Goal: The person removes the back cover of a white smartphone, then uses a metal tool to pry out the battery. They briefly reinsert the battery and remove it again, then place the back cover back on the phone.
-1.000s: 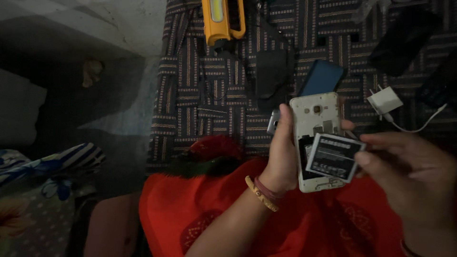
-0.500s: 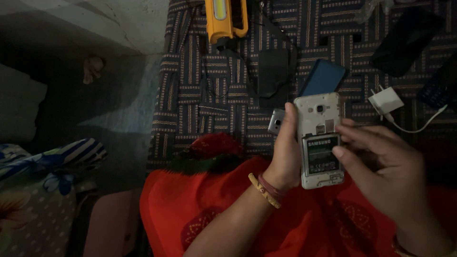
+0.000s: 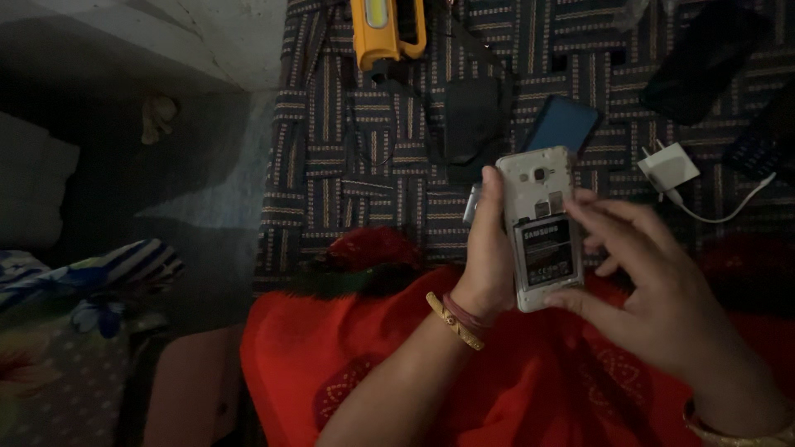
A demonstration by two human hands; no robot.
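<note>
While the left hand (image 3: 489, 265) wraps its fingers closed around the left edge of a white phone (image 3: 542, 228) with its back cover off, holding it upright over the red cloth (image 3: 530, 389) on the lap, the right hand (image 3: 654, 290) rests on the phone's right side, fingers loosely spread, the fingertips (image 3: 590, 217) touching the dark battery (image 3: 546, 251) that sits in its bay. Left of the hands lie a grey floor (image 3: 199, 165) and a striped, flowered fabric (image 3: 83, 290). Ahead spreads a striped mat (image 3: 348, 157) bearing a yellow torch (image 3: 385, 29), a black pouch (image 3: 472, 116), a blue card-like cover (image 3: 563, 124) and a white charger (image 3: 669, 165) with its cable. A second ago the right hand held the battery clear of the phone; now it lies seated in the bay.
</note>
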